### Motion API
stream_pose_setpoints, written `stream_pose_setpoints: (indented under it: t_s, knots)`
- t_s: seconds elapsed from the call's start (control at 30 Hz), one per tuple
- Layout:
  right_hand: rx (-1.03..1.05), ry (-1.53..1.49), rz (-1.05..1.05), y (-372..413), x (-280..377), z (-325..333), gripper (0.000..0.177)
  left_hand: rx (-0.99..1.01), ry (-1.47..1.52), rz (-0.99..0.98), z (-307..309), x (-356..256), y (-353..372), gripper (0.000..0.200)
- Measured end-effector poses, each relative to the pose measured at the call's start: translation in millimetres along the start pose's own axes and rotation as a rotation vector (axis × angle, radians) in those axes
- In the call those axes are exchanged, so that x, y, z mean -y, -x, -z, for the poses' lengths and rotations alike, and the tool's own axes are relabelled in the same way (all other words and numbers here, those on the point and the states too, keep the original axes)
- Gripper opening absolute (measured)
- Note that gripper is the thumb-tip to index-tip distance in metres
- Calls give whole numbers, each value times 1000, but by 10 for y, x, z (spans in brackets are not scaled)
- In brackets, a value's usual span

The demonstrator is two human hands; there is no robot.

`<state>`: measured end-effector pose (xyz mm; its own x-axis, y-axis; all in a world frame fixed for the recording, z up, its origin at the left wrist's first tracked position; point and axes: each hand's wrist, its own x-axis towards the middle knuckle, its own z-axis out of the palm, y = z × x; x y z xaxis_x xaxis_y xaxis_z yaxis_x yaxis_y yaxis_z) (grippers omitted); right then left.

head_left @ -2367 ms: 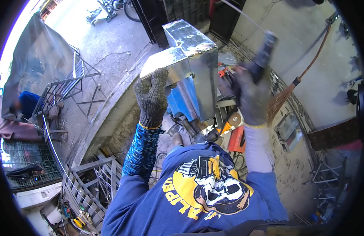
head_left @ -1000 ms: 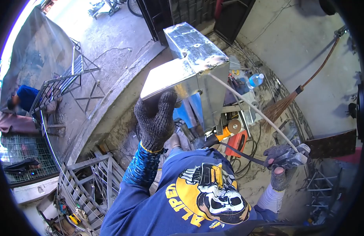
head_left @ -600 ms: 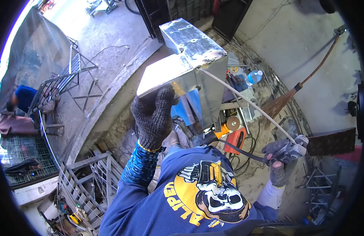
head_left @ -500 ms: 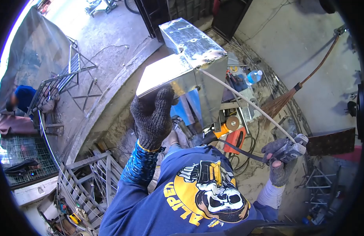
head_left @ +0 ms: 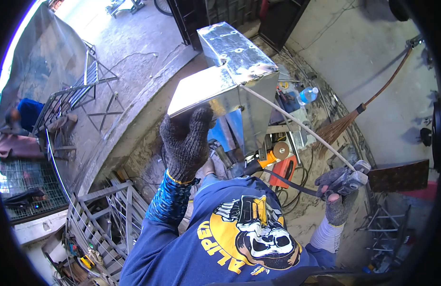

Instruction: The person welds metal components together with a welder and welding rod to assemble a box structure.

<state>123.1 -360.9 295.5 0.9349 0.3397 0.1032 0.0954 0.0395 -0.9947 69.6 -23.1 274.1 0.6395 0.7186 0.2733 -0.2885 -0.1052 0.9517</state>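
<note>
A shiny sheet-metal box piece, L-shaped with dark spots along its seams, is raised in front of me. My left hand, in a dark knitted glove, grips its lower left edge, the thumb up against the underside. Off to the right, my gloved right hand is closed round a welding electrode holder, with a bare fingertip showing. From the holder a long thin welding electrode slants up and left, its tip right at the corner seam where the two box sections meet. A dark cable trails left from the holder.
Below the box lies an orange angle grinder beside a red case. A water bottle and a broom are to the right. Metal frames stand lower left. Another person is at the far left.
The box and my left hand sit slightly farther right in the view, and the electrode holder slightly farther left and up. The electrode tip stays at the corner seam. Both grips are unchanged.
</note>
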Motion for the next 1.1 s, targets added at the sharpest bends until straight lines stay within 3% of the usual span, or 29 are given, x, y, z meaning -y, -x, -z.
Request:
stream_pose_setpoints:
  t_s: [1.1]
  knots:
    - [-36, 47, -7, -26, -6, -37, 58, 22, -18, -41, 32, 58, 10, 23]
